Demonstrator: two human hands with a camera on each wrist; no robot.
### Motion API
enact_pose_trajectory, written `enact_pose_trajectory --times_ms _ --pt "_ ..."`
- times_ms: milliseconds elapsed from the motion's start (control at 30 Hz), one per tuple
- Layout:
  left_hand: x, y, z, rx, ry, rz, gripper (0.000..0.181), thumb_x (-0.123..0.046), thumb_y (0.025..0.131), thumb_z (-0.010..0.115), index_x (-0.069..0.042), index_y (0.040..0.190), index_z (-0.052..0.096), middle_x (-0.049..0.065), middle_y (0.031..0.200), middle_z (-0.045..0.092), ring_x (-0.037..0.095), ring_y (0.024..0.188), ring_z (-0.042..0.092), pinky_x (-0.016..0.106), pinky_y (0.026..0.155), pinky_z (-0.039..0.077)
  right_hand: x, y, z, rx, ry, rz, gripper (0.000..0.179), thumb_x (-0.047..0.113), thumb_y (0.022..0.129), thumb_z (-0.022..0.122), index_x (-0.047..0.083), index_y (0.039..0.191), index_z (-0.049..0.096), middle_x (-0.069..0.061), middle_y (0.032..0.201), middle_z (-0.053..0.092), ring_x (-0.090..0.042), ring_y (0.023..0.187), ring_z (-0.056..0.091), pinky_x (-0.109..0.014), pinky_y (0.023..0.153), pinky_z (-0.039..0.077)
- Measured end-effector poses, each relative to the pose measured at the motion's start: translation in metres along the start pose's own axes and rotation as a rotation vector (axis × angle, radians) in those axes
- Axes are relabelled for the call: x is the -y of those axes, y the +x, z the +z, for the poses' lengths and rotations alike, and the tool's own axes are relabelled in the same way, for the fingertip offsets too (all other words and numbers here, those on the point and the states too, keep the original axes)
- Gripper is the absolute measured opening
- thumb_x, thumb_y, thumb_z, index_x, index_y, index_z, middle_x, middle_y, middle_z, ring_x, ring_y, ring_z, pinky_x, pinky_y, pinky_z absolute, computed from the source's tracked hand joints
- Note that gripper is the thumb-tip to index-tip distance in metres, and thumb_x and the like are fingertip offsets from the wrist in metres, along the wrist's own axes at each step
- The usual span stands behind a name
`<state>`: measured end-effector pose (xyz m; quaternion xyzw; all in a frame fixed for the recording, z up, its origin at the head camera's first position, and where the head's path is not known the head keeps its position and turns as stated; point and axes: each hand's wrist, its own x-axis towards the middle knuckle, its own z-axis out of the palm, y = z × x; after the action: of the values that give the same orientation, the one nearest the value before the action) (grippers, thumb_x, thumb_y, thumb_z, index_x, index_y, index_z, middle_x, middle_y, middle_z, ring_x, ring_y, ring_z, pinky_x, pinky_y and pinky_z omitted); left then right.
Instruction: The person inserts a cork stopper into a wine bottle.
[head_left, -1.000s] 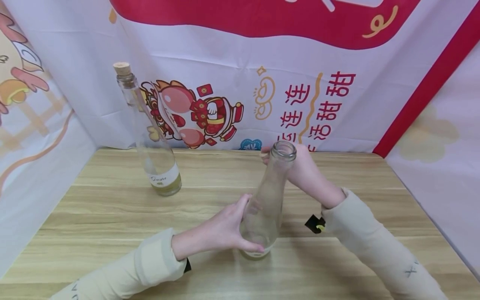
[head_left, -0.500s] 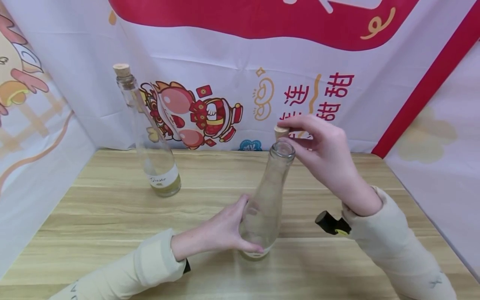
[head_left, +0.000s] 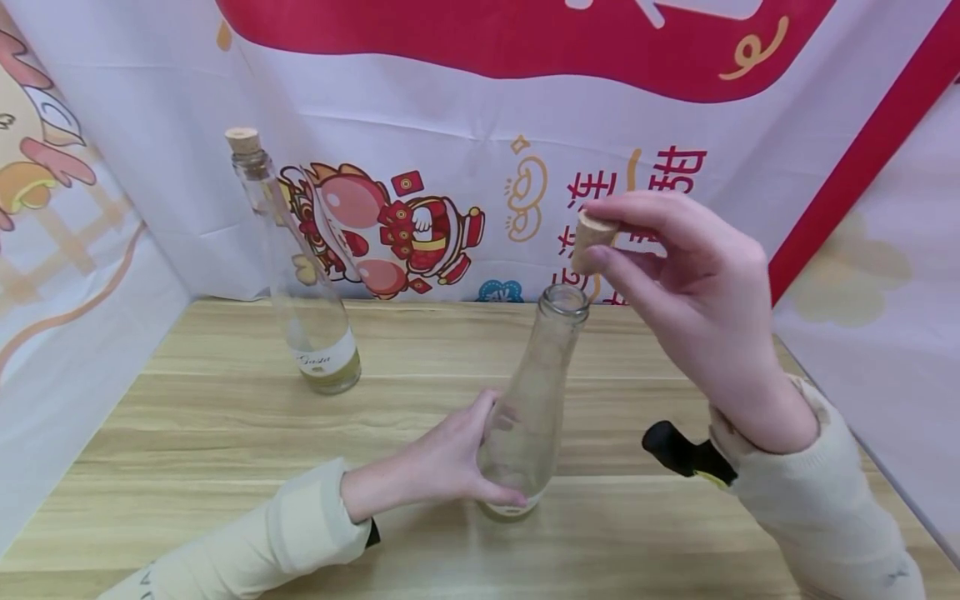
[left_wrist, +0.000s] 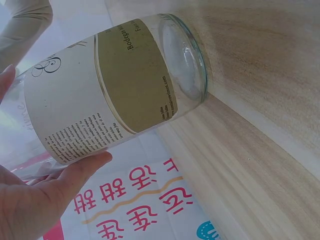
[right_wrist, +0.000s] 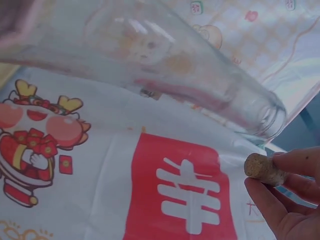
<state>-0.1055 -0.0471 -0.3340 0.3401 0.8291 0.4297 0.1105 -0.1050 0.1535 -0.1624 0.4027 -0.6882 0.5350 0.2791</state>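
A clear glass bottle (head_left: 525, 417) stands on the wooden table, its mouth uncovered. My left hand (head_left: 442, 458) grips its lower body, thumb and fingers around the glass. In the left wrist view the bottle's white-and-gold label (left_wrist: 95, 85) faces the camera. Above the bottle's mouth my right hand (head_left: 697, 292) pinches a cork (head_left: 595, 242) between thumb and fingertips. The right wrist view shows that cork (right_wrist: 265, 169) apart from the bottle neck (right_wrist: 255, 117).
A second clear bottle (head_left: 315, 292), corked and with a little yellowish liquid at its base, stands at the back left of the table (head_left: 187, 467). A printed white cloth (head_left: 420, 108) hangs behind and at both sides.
My right hand has come up from behind the bottle neck, bringing the cork up and to the right, above the mouth. The left hand and both bottles have stayed in place.
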Motion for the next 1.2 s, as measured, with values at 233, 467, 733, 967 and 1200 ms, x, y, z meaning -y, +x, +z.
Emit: enact_pose_trajectory --times_ms 233,467,733,967,1200 --pt "0.001 0.0 0.0 0.0 0.013 0.014 0.084 -0.036 0.061 0.083 -0.013 0.124 0.032 0.001 0.123 0.052 0.016 0.112 0.052 0.036 0.093 0.043 0.008 -0.002 0.003 0.005 0.132 -0.078 0.031 -0.018 0.072 0.064 -0.019 0.102 0.058 -0.032 0.103 0.057 -0.038 0.094 0.056 -0.037 0.078 0.051" --pt "0.001 0.001 0.0 0.008 0.023 0.019 0.084 -0.037 0.063 0.082 -0.014 0.124 0.031 0.001 0.124 0.051 0.016 0.113 0.052 0.035 0.093 0.044 0.008 -0.006 0.008 0.009 0.155 -0.121 0.03 -0.017 0.071 0.065 -0.02 0.1 0.058 -0.032 0.102 0.058 -0.039 0.095 0.055 -0.039 0.077 0.051" --pt "0.0 0.0 0.0 -0.002 0.022 0.039 0.083 -0.035 0.063 0.083 -0.013 0.124 0.031 0.003 0.123 0.052 0.017 0.112 0.052 0.036 0.093 0.043 0.008 -0.011 0.012 0.028 0.132 -0.108 0.031 -0.017 0.07 0.066 -0.018 0.101 0.059 -0.03 0.101 0.059 -0.038 0.095 0.056 -0.037 0.076 0.052" --pt "0.0 0.0 0.0 0.004 0.014 0.015 0.085 -0.035 0.062 0.083 -0.013 0.125 0.031 0.003 0.124 0.051 0.016 0.113 0.052 0.036 0.094 0.042 0.006 -0.016 0.013 0.045 0.106 -0.087 0.03 -0.015 0.072 0.066 -0.016 0.102 0.06 -0.028 0.103 0.059 -0.036 0.095 0.057 -0.036 0.08 0.051" --pt "0.0 0.0 -0.001 0.009 0.011 0.011 0.086 -0.037 0.062 0.082 -0.014 0.126 0.03 0.003 0.125 0.051 0.016 0.113 0.052 0.035 0.094 0.042 0.003 -0.019 0.014 0.047 0.089 -0.115 0.027 -0.013 0.074 0.066 -0.015 0.1 0.061 -0.028 0.102 0.06 -0.036 0.095 0.058 -0.036 0.081 0.05"
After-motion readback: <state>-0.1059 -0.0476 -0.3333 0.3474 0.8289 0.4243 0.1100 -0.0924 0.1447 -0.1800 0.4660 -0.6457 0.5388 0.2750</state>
